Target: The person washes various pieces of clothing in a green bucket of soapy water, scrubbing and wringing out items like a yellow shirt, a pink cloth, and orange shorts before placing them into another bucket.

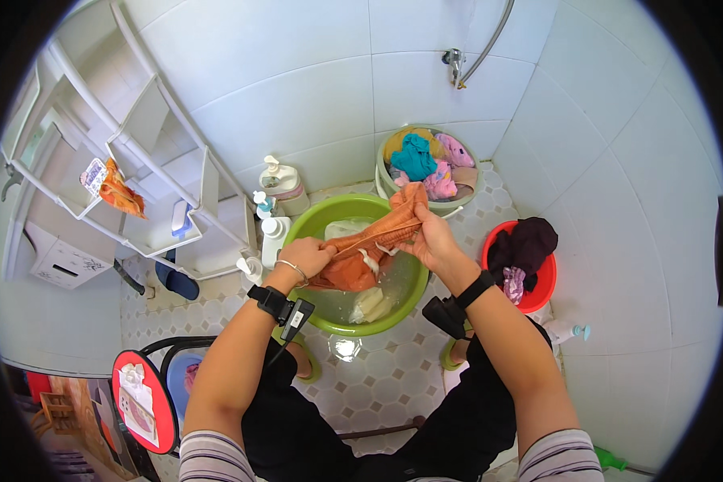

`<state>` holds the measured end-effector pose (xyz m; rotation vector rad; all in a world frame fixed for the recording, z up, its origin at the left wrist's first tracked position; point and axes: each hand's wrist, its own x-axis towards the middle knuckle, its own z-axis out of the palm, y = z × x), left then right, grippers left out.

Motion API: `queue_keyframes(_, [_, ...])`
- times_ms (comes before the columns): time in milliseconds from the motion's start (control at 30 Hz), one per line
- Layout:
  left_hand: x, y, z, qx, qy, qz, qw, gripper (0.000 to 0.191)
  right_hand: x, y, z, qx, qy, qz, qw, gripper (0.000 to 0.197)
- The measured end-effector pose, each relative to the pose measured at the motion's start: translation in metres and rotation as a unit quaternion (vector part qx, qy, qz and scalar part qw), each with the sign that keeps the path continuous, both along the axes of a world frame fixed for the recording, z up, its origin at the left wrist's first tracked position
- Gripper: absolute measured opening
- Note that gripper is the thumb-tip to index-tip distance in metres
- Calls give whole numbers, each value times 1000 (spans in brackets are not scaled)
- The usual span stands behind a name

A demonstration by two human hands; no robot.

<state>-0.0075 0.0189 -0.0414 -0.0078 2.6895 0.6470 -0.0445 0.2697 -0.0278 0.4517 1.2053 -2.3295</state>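
An orange garment (352,274) with an elastic waistband and white drawstring ends is stretched between my hands. My left hand (307,260) grips one end of the waistband over the left side of a green plastic basin (337,329). Higher up and to the right, my right hand (429,236) holds the other end, bunched above the basin's rim. Cloudy water fills the basin below. A pale yellow cloth (370,306) lies in that water, and a whitish cloth (344,229) shows behind the garment. The garment's lower part hangs down to the water.
A bucket (381,159) heaped with clothes stands behind the basin. To the right is a red basin (545,295) with dark clothes. Pump bottles (283,184) and a white bottle (274,238) crowd the basin's left side, near a white shelf rack (156,162). A round red stool (162,416) stands lower left.
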Motion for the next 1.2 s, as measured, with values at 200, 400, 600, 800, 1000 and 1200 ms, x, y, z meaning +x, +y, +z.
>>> queue_keyframes(200, [-3, -5, -28, 29, 74, 15, 997, 28, 11, 5, 24, 58, 124, 54, 989, 35])
queue_keyframes(400, [-27, -41, -34, 151, 207, 262, 930, 26, -5, 47, 10, 166, 62, 79, 981, 31])
queue_keyframes(600, [-13, -42, -28, 66, 183, 67, 979, 35, -19, 53, -23, 48, 9, 46, 998, 34])
queue_keyframes(800, [-5, -47, -32, 99, -83, 216, 968, 34, -15, 43, -5, -84, 62, 15, 994, 38])
queue_keyframes(1000, [4, -34, -7, 594, -144, 378, 695, 31, 2, 29, 54, -112, 121, -12, 986, 38])
queue_keyframes(1200, [-8, -19, 114, 677, -36, 263, 686, 32, -4, 43, 157, -89, 220, 11, 971, 39])
